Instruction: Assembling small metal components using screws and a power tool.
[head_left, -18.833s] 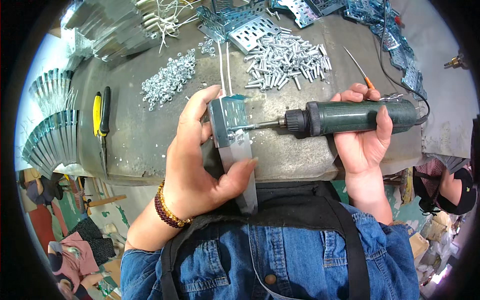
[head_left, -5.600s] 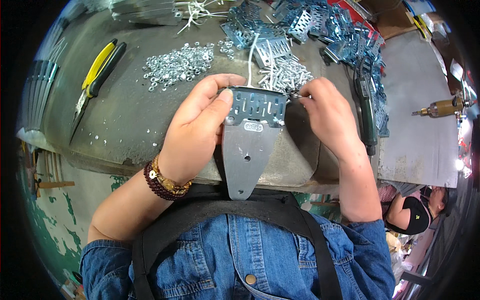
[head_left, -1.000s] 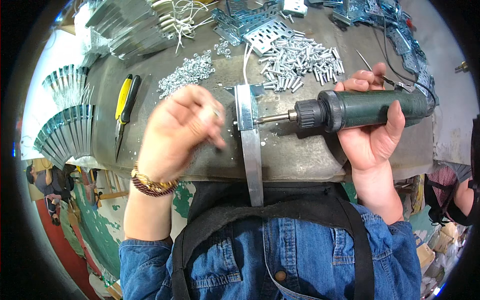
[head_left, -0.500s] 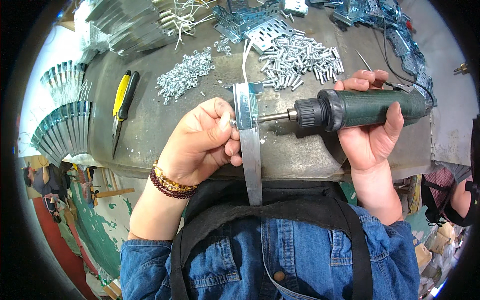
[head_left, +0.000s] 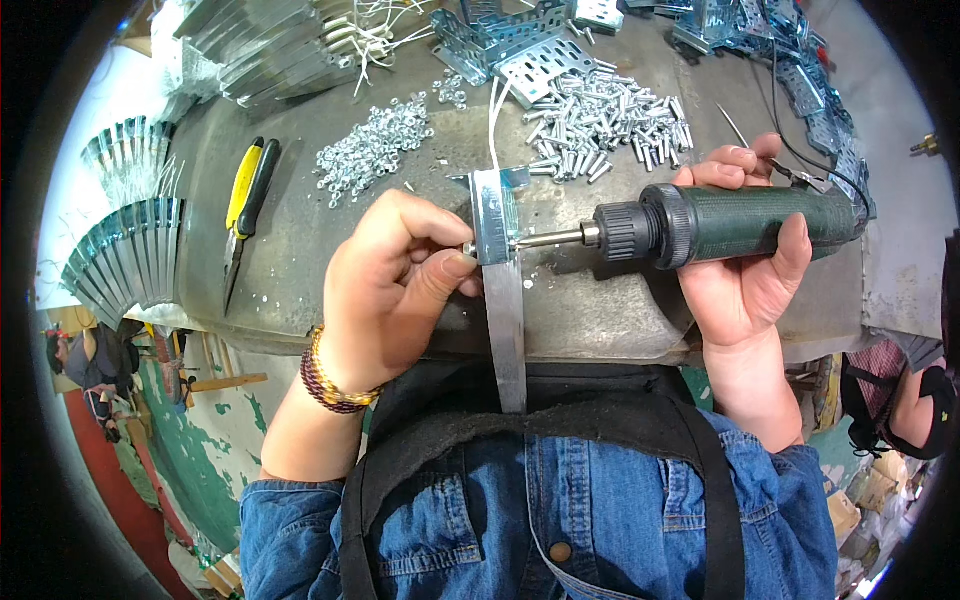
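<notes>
In my right hand lies a dark green electric screwdriver with a black collar, its fingers round the body. Its bit points left and meets a screw head at the right side of a shiny metal bracket. The bracket sits at the top of a long flat metal strip, whose lower end reaches my apron; white wires rise from behind it. My left hand is closed, thumb and forefinger pinching a small nut against the bracket's left side. Its other fingers are partly hidden.
Beyond the bracket lie a heap of nuts and a heap of screws. Yellow-and-black pliers rest at left, near fanned metal strips. Perforated brackets stand at the back. A black cable runs to the screwdriver.
My left hand has turned, its wrist swinging slightly and its thumb sliding lower, with the fingertips still at the bracket. The screwdriver and bracket have shifted very slightly in view.
</notes>
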